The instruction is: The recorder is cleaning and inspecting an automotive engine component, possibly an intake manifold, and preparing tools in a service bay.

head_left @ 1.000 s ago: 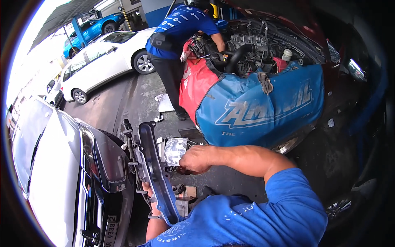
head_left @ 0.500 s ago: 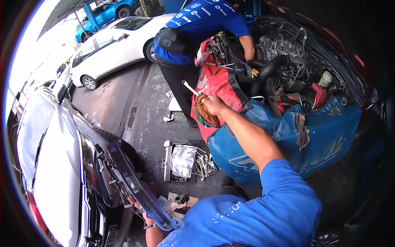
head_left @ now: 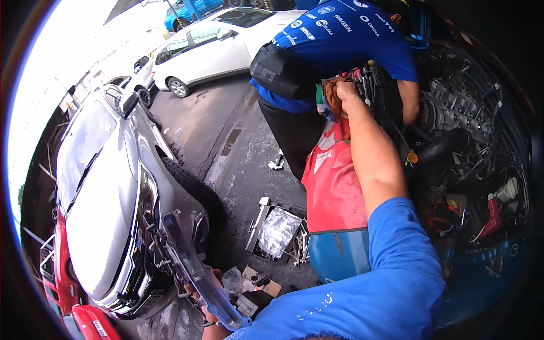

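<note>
The right hand (head_left: 347, 92) is closed round a bunched brown rag (head_left: 334, 97), with green and white stuff beside it, above the far end of the red cover (head_left: 337, 190). The left hand (head_left: 194, 292), near and to the left, grips a long dark metal part (head_left: 197, 282); the part hides much of that grip. The part slants from far left to near right, its far end by the silver car (head_left: 99, 221); contact cannot be told.

Close by the rag are loose tools (head_left: 368, 85) and the co-worker (head_left: 340, 48), whose arm reaches into the engine bay (head_left: 456, 107) on the right. Between the hands, on the floor, sits a tool tray (head_left: 256, 231) with wrenches (head_left: 300, 247) to its right.

Risks, as judged: the rag could snag and drag tools into the bay; an elbow could be bumped in the tight space; the part, held one-handed, could swing and scratch the car.
</note>
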`<state>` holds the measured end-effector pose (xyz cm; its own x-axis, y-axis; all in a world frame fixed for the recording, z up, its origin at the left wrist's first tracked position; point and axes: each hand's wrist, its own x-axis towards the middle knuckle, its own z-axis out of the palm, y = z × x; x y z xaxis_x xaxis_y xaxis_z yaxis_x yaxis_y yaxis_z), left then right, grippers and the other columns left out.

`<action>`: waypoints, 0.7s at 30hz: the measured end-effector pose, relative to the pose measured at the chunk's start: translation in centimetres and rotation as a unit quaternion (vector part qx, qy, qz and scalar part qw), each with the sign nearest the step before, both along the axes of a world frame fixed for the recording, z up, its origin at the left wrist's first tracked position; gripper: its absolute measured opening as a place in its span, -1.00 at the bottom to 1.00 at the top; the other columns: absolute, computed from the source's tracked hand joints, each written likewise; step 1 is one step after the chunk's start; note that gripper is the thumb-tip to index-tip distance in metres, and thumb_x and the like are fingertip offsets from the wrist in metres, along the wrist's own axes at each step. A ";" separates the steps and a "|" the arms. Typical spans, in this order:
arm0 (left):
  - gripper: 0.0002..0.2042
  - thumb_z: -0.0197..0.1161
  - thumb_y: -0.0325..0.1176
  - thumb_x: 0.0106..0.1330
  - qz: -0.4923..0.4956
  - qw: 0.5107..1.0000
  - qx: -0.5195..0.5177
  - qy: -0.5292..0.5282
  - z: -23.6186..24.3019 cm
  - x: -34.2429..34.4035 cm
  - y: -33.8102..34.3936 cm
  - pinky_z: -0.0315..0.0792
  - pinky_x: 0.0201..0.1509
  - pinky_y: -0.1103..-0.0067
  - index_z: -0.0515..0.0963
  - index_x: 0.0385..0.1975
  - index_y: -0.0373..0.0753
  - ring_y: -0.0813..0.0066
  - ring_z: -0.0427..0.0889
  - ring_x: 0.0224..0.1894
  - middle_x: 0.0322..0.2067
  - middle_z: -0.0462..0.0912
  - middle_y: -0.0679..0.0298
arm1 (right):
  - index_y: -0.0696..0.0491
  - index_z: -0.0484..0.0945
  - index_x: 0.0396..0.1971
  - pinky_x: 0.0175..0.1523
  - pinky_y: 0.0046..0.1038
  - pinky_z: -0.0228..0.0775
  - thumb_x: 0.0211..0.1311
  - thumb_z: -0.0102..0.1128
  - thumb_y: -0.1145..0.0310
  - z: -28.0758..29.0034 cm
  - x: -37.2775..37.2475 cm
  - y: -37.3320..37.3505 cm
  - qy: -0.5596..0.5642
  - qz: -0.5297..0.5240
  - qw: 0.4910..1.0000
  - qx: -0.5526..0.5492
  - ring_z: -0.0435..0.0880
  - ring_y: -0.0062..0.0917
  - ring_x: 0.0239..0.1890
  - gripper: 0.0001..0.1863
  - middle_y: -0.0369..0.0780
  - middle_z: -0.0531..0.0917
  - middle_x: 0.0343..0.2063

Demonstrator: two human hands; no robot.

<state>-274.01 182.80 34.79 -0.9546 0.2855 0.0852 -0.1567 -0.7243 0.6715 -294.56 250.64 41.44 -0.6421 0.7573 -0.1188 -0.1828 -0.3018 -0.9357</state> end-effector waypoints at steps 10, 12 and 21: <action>-0.50 0.22 0.11 0.27 -0.018 0.998 -0.066 -0.009 0.9 -3.3 4.6 0.24 0.35 0.19 0.52 0.06 -0.10 0.27 0.54 0.08 0.02 0.62 0.29 | 0.21 0.57 -0.14 -0.10 -0.53 0.46 0.36 0.00 0.45 1.3 15.8 -6.2 -0.049 0.255 0.937 0.235 0.62 -0.60 -0.26 -0.79 -0.21 0.66 -0.28; -0.49 0.23 0.10 0.25 -0.117 0.993 -0.017 0.020 0.1 -5.8 4.9 0.22 0.36 0.19 0.50 0.09 -0.09 0.28 0.51 0.12 0.02 0.60 0.26 | 0.19 0.59 -0.18 -0.11 -0.50 0.46 0.34 0.03 0.44 2.3 18.5 -8.2 -0.049 0.336 0.912 0.229 0.61 -0.62 -0.27 -0.80 -0.24 0.67 -0.31; -0.44 0.23 0.07 0.23 -0.322 0.939 0.105 -0.052 -0.8 -10.9 11.8 0.24 0.33 0.27 0.44 0.12 -0.16 0.31 0.49 0.10 -0.03 0.59 0.19 | 0.21 0.54 -0.21 -0.05 -0.40 0.42 0.25 0.13 0.40 0.9 24.9 -25.2 -0.191 0.489 0.753 0.398 0.63 -0.48 -0.22 -0.80 -0.12 0.68 -0.30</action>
<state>-284.93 194.61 33.96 -0.5964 0.7937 0.1200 -0.6647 -0.5721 0.4806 -269.63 225.47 42.38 -0.9729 -0.1253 -0.1943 0.0908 0.5660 -0.8194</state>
